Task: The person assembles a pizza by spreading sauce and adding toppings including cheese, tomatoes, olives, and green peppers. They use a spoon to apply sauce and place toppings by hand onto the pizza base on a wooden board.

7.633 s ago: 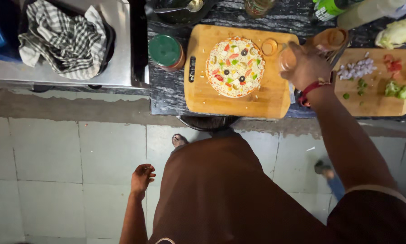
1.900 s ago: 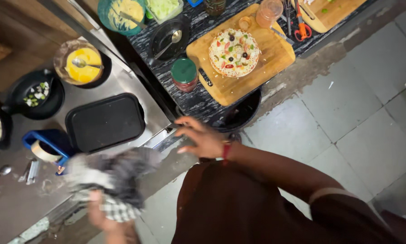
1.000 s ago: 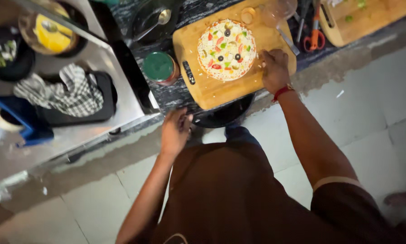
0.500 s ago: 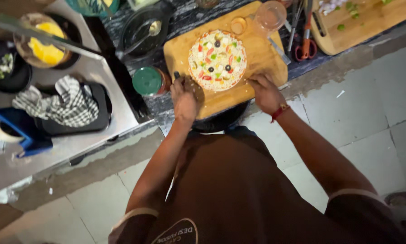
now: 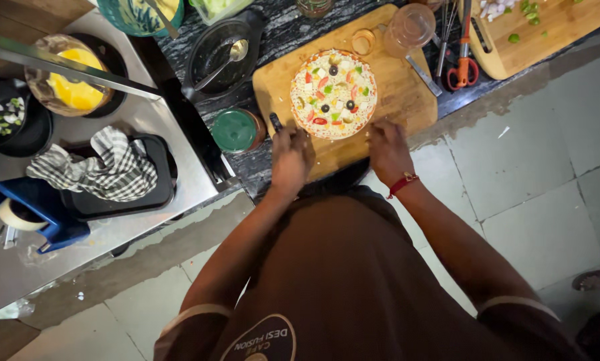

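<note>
Two hands: both at the near edge of the wooden board (image 5: 407, 100), one on each side of the pizza (image 5: 333, 93).
Left hand (image 5: 290, 157): resting on the board's near left corner, just beside its dark handle (image 5: 275, 122); fingers curled down onto the wood, whether gripping the edge or only pressing cannot be told.
Right hand (image 5: 388, 148): laid on the board's near edge, right of centre; fingers bent over the rim, grip likewise unclear; red band (image 5: 403, 183) at the wrist.
Pizza: round, uncooked-looking, in the middle of the board, topped with olive rings, red and green bits and white cubes; untouched by either hand.
Likely reason for the hold: hands spread apart at the edge, probably to keep the board level and the toppings in place.
Board: on the dark stone desk (image 5: 283, 30), its near edge level with the desk's front.
On the board, far side: small glass (image 5: 363, 42) and clear plastic cup (image 5: 409, 27), both apart from the pizza.
Left of the board: green-lidded jar (image 5: 235, 131), just beside the left hand, close enough to be knocked.
Further left: black tray (image 5: 154, 175) with a checked cloth (image 5: 99, 170) on the steel counter (image 5: 193, 190); black bowl with a spoon (image 5: 221, 55) behind the jar.
Right of the board: red-handled scissors (image 5: 462, 67) and a second cutting board (image 5: 554, 27) with chopped vegetables.
In the way: jar at the left, cup and glass riding loose on the board.
</note>
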